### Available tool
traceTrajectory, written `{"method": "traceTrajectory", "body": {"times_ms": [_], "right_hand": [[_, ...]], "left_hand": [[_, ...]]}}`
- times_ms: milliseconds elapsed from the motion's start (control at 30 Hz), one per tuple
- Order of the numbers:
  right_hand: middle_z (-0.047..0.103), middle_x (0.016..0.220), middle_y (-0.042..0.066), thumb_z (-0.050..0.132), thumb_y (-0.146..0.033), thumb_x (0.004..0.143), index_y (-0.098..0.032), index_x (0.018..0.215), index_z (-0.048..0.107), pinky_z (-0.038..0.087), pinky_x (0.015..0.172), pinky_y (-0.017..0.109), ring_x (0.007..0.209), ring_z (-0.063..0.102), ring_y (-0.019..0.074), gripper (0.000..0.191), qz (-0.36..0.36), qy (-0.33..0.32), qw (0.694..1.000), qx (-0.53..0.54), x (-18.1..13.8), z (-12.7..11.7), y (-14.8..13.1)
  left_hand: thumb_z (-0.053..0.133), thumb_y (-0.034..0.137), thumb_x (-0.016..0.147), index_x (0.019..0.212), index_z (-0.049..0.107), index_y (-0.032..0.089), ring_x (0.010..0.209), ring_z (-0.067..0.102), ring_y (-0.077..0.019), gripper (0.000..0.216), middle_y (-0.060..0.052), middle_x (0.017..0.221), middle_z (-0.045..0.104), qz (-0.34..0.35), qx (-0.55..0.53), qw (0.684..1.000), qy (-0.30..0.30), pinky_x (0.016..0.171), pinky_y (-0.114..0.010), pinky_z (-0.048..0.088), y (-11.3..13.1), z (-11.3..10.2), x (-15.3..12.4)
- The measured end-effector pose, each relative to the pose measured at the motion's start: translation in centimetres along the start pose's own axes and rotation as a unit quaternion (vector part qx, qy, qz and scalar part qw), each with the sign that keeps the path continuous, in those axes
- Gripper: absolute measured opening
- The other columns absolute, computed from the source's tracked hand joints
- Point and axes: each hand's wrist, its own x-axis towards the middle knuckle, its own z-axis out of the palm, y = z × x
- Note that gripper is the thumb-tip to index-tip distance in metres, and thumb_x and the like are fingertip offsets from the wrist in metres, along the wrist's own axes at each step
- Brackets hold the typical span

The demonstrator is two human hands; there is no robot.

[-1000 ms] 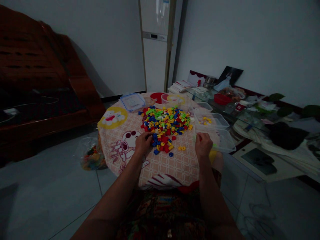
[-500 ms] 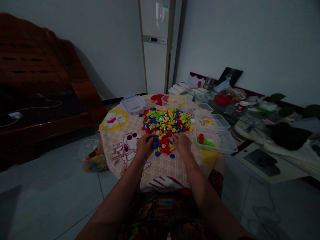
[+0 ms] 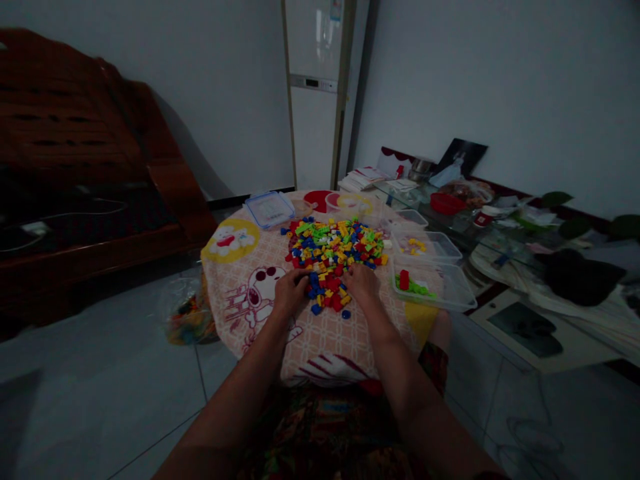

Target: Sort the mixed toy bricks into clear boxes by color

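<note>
The bricks (image 3: 335, 243) lay in a heap at the center of the frame, on the cloth-covered tabletop (image 3: 327, 340); a looser group of red, blue and yellow bricks extended from the heap toward the lower center. The left hand (image 3: 290, 291) was positioned at the left edge of this group, beside the blue bricks, with its fingers bent. The right hand (image 3: 363, 287) was positioned at the right edge, fingers bent inward against the bricks. Whether the fingers of either hand gripped a brick could not be determined. A blue disc (image 3: 346, 315) lay apart, just below the group. Right of center, the near tray (image 3: 457, 290) contained green pieces (image 3: 421, 289) and one red brick (image 3: 404, 280). The middle tray (image 3: 449, 247), directly above it in the frame, contained yellow pieces (image 3: 416, 246). A blue-edged lid (image 3: 270, 210) lay above and left of the heap. At lower left, a clear bag (image 3: 187, 317) of colored items stood on the floor (image 3: 125, 387).
</note>
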Motion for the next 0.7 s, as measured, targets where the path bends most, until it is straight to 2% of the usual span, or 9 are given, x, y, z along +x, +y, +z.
{"method": "traceTrajectory", "body": {"times_ms": [100, 200, 300, 400, 500, 600, 667, 700], "right_hand": [[0.081, 0.100, 0.010, 0.060, -0.031, 0.097, -0.019, 0.100, 0.078, 0.047, 0.075, 0.027, 0.094, 0.074, 0.0216, 0.021, 0.027, 0.040, 0.998, 0.041, -0.5, -0.6, 0.7], [0.080, 0.092, 0.008, 0.062, -0.025, 0.093, -0.019, 0.092, 0.078, 0.047, 0.074, 0.026, 0.087, 0.073, 0.0203, 0.017, 0.032, 0.101, 0.990, 0.090, 0.3, -1.6, 2.1], [0.079, 0.085, 0.008, 0.064, -0.020, 0.086, -0.018, 0.083, 0.078, 0.048, 0.075, 0.027, 0.082, 0.071, 0.0209, 0.014, 0.045, 0.166, 0.977, 0.125, 2.4, -3.2, 4.6], [0.078, 0.081, 0.010, 0.061, -0.015, 0.081, -0.017, 0.080, 0.078, 0.049, 0.076, 0.029, 0.079, 0.070, 0.0227, 0.017, 0.098, 0.216, 0.963, 0.129, 4.9, -5.2, 7.5], [0.080, 0.092, 0.015, 0.058, -0.013, 0.081, -0.013, 0.094, 0.080, 0.051, 0.083, 0.033, 0.088, 0.072, 0.0265, 0.025, 0.152, 0.248, 0.949, 0.125, 6.7, -6.9, 9.7], [0.079, 0.104, 0.018, 0.056, -0.015, 0.085, -0.009, 0.111, 0.078, 0.051, 0.092, 0.036, 0.099, 0.071, 0.0289, 0.035, 0.147, 0.260, 0.947, 0.122, 7.0, -7.2, 9.6], [0.079, 0.107, 0.015, 0.053, -0.015, 0.089, -0.012, 0.113, 0.078, 0.049, 0.096, 0.036, 0.103, 0.070, 0.0278, 0.035, 0.100, 0.247, 0.956, 0.124, 6.5, -6.3, 8.0], [0.078, 0.111, 0.015, 0.051, -0.015, 0.091, -0.014, 0.115, 0.077, 0.049, 0.098, 0.036, 0.106, 0.069, 0.0275, 0.036, 0.045, 0.230, 0.964, 0.125, 6.0, -5.6, 6.8]], "left_hand": [[0.058, 0.025, 0.085, 0.109, 0.081, 0.021, 0.103, 0.074, -0.0258, 0.033, -0.007, 0.112, 0.081, 0.001, -0.001, 1.000, 0.002, 0.098, -0.039, 0.056, -0.1, 0.0, 0.0], [0.058, 0.025, 0.085, 0.110, 0.081, 0.022, 0.103, 0.074, -0.0256, 0.034, -0.006, 0.113, 0.081, -0.001, -0.003, 1.000, 0.000, 0.098, -0.039, 0.056, -0.1, 0.0, 0.0], [0.059, 0.024, 0.085, 0.109, 0.081, 0.022, 0.103, 0.074, -0.0257, 0.033, -0.006, 0.112, 0.081, -0.004, 0.004, 1.000, 0.001, 0.098, -0.039, 0.056, 0.1, -0.1, 0.0], [0.060, 0.024, 0.085, 0.108, 0.082, 0.023, 0.102, 0.074, -0.0262, 0.032, -0.006, 0.111, 0.082, -0.003, 0.014, 1.000, 0.002, 0.096, -0.039, 0.056, 0.4, -0.3, 0.0], [0.060, 0.024, 0.085, 0.108, 0.081, 0.022, 0.102, 0.075, -0.0264, 0.032, -0.007, 0.112, 0.081, -0.005, 0.013, 1.000, 0.002, 0.096, -0.039, 0.057, 0.5, -0.3, 0.0], [0.060, 0.024, 0.085, 0.109, 0.081, 0.022, 0.102, 0.075, -0.0260, 0.032, -0.007, 0.112, 0.081, -0.005, 0.005, 1.000, 0.001, 0.095, -0.039, 0.057, 0.4, -0.3, 0.0], [0.059, 0.024, 0.085, 0.109, 0.081, 0.021, 0.103, 0.074, -0.0266, 0.032, -0.007, 0.113, 0.081, -0.005, 0.008, 1.000, 0.001, 0.096, -0.039, 0.056, 0.2, -0.2, 0.1], [0.059, 0.024, 0.085, 0.109, 0.081, 0.021, 0.104, 0.074, -0.0270, 0.032, -0.008, 0.113, 0.081, -0.004, 0.009, 1.000, 0.000, 0.096, -0.039, 0.056, 0.1, -0.1, 0.1]]}}
